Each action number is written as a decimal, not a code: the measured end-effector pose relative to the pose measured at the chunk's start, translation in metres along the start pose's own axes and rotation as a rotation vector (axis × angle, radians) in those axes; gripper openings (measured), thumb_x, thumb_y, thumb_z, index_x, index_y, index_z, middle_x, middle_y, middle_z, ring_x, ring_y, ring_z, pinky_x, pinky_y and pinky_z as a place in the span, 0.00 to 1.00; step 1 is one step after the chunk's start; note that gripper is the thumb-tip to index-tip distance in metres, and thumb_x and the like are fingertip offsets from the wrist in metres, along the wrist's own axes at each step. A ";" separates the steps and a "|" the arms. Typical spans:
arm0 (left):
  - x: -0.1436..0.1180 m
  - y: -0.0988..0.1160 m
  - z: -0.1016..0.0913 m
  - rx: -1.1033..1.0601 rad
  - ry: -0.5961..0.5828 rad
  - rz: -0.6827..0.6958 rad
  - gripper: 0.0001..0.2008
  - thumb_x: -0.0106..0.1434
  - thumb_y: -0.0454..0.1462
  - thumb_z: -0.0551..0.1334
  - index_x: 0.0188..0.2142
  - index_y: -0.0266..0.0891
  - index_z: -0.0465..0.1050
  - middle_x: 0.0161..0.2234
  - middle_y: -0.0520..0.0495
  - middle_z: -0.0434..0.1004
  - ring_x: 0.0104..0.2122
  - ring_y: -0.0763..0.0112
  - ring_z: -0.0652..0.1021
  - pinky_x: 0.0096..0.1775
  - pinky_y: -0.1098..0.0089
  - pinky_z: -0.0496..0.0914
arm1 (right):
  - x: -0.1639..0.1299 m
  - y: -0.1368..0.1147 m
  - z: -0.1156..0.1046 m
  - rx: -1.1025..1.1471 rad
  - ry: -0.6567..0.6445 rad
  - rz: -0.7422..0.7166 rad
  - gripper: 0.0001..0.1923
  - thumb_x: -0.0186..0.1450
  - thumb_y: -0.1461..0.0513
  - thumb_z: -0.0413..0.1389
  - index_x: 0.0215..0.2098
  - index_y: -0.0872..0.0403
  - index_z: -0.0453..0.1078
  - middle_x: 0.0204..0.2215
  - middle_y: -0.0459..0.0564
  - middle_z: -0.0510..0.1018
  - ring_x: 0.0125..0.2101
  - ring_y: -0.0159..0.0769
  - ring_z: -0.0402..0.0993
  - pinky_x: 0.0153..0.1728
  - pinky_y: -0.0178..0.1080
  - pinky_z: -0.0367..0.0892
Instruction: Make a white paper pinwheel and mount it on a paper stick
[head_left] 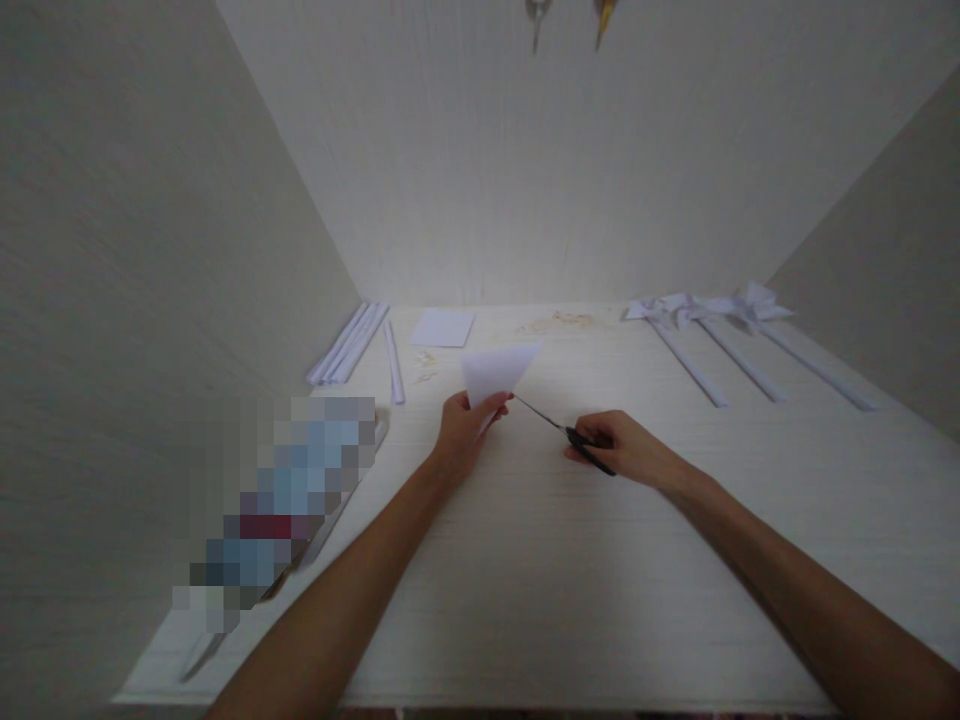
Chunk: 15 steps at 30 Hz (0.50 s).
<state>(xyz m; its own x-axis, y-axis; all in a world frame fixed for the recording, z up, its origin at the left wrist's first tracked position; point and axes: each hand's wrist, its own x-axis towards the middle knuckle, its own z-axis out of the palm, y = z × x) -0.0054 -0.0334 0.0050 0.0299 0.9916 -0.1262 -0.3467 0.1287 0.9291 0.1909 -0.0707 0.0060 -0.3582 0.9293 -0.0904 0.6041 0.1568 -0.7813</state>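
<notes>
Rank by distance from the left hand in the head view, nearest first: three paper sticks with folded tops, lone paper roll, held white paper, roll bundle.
From the left hand:
1. held white paper: in its grip
2. lone paper roll: to its left
3. roll bundle: farther left
4. three paper sticks: well off right

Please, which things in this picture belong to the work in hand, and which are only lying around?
In the work:
- white paper, in the left hand
- scissors, in the right hand
- probably also the square sheet, rolled tubes and paper-topped sticks

Apparently lying around:
- small yellowish bits
- pixelated item, unidentifiable
</notes>
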 end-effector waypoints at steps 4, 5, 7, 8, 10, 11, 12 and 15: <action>-0.001 0.001 0.001 0.008 0.004 -0.001 0.06 0.40 0.34 0.66 0.20 0.33 0.72 0.23 0.48 0.74 0.24 0.77 0.71 0.32 0.73 0.65 | 0.001 0.001 0.000 0.008 -0.003 -0.008 0.17 0.53 0.53 0.53 0.16 0.54 0.54 0.13 0.39 0.55 0.16 0.25 0.51 0.16 0.31 0.47; -0.001 0.000 0.000 0.016 0.005 0.000 0.07 0.40 0.34 0.66 0.20 0.33 0.72 0.23 0.48 0.74 0.24 0.77 0.70 0.32 0.73 0.65 | 0.001 0.001 0.000 0.009 -0.002 -0.007 0.17 0.53 0.53 0.53 0.16 0.54 0.54 0.13 0.39 0.55 0.16 0.25 0.51 0.16 0.31 0.47; -0.001 0.000 0.000 0.032 0.002 0.003 0.08 0.40 0.35 0.66 0.21 0.33 0.73 0.24 0.47 0.74 0.24 0.77 0.70 0.31 0.73 0.65 | 0.001 0.000 0.000 0.007 -0.001 -0.010 0.17 0.53 0.53 0.53 0.16 0.54 0.54 0.13 0.39 0.55 0.16 0.25 0.50 0.16 0.31 0.47; 0.000 -0.001 -0.001 0.037 -0.003 0.005 0.08 0.40 0.35 0.66 0.22 0.33 0.73 0.24 0.46 0.75 0.24 0.77 0.70 0.31 0.72 0.65 | 0.000 0.000 0.000 0.004 0.000 -0.012 0.17 0.53 0.53 0.53 0.16 0.54 0.54 0.13 0.39 0.55 0.16 0.25 0.50 0.16 0.31 0.47; 0.001 -0.002 -0.002 0.038 -0.013 0.009 0.08 0.40 0.35 0.66 0.22 0.33 0.73 0.24 0.46 0.75 0.24 0.76 0.70 0.31 0.73 0.65 | 0.000 -0.001 -0.001 -0.002 0.002 -0.017 0.17 0.53 0.53 0.53 0.16 0.54 0.54 0.13 0.39 0.55 0.16 0.25 0.51 0.16 0.31 0.47; 0.001 -0.002 -0.002 0.036 -0.015 0.010 0.08 0.40 0.35 0.66 0.22 0.33 0.73 0.24 0.46 0.75 0.24 0.77 0.71 0.31 0.73 0.65 | -0.001 -0.002 -0.001 -0.006 0.004 -0.017 0.17 0.53 0.53 0.53 0.16 0.54 0.54 0.13 0.39 0.55 0.16 0.25 0.51 0.16 0.31 0.46; 0.002 -0.003 -0.002 0.035 -0.013 0.010 0.08 0.40 0.35 0.66 0.22 0.33 0.73 0.24 0.47 0.75 0.24 0.77 0.71 0.31 0.73 0.65 | -0.001 -0.002 -0.001 -0.008 0.003 -0.015 0.17 0.53 0.53 0.53 0.16 0.54 0.53 0.13 0.39 0.55 0.16 0.25 0.51 0.16 0.31 0.46; 0.003 -0.003 -0.002 0.048 -0.002 0.011 0.08 0.40 0.36 0.66 0.21 0.33 0.73 0.23 0.47 0.74 0.23 0.77 0.71 0.30 0.73 0.65 | -0.001 -0.002 -0.001 -0.018 0.001 -0.013 0.17 0.53 0.53 0.53 0.16 0.54 0.53 0.13 0.40 0.55 0.16 0.25 0.51 0.16 0.31 0.46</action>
<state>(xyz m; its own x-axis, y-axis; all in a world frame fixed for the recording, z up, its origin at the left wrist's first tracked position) -0.0064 -0.0313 0.0007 0.0279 0.9929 -0.1155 -0.3014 0.1185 0.9461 0.1903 -0.0714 0.0083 -0.3656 0.9274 -0.0793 0.6119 0.1753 -0.7713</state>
